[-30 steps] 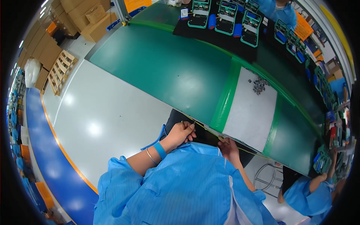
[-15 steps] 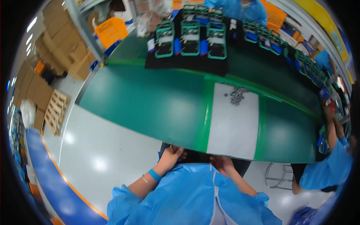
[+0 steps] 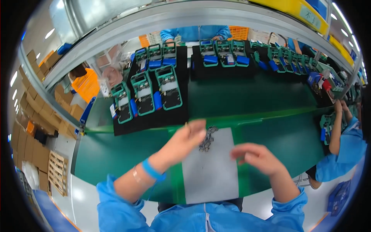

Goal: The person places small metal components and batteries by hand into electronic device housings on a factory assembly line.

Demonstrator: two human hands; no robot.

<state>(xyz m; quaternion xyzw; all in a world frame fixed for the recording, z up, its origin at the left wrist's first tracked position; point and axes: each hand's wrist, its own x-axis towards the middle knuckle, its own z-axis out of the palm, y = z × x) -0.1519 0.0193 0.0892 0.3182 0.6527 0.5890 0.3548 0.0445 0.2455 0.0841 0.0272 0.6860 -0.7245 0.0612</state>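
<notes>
My left hand (image 3: 181, 142), with a blue band and a thin bracelet at the wrist, hovers over the left edge of a white sheet (image 3: 210, 179). Its fingertips are bent and smeared by motion, so whether they hold anything does not show. Just beside them, a loose pile of small dark metal parts (image 3: 207, 142) lies at the far end of the sheet. Over the sheet's right edge is my right hand (image 3: 258, 157), fingers loosely stretched and thumb apart, with nothing seen in it. Green tape borders the sheet on the green tabletop (image 3: 286, 143).
Green-framed devices with blue blocks (image 3: 167, 87) stand on black mats (image 3: 181, 104) beyond the sheet. A metal beam (image 3: 185, 17) crosses overhead. At the right a co-worker's arms (image 3: 335, 131) reach over the table; another person in blue (image 3: 197, 33) sits opposite.
Both hands have risen from the table's near edge and moved forward over the white sheet. The view has tilted up, bringing the overhead beam and more devices into sight.
</notes>
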